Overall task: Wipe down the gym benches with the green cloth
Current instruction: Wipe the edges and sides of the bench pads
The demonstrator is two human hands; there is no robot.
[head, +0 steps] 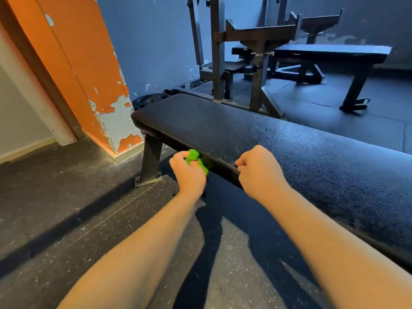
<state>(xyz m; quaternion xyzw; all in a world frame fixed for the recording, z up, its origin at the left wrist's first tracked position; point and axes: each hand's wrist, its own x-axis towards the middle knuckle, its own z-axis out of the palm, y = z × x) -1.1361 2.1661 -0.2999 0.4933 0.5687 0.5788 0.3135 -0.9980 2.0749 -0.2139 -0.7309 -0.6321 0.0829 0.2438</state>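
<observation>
Head view: left hand (pixel 188 173) clutches green cloth (pixel 194 157) at bench (pixel 223 126) edge; right hand (pixel 259 173) grips edge; orange pillar (pixel 89 63) beside.

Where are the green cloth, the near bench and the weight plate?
green cloth (pixel 193 156), head view, on its bunched upper end.
near bench (pixel 223 130), head view, on the top of its black pad.
weight plate (pixel 142 102), head view, on its face left of the hole.
</observation>
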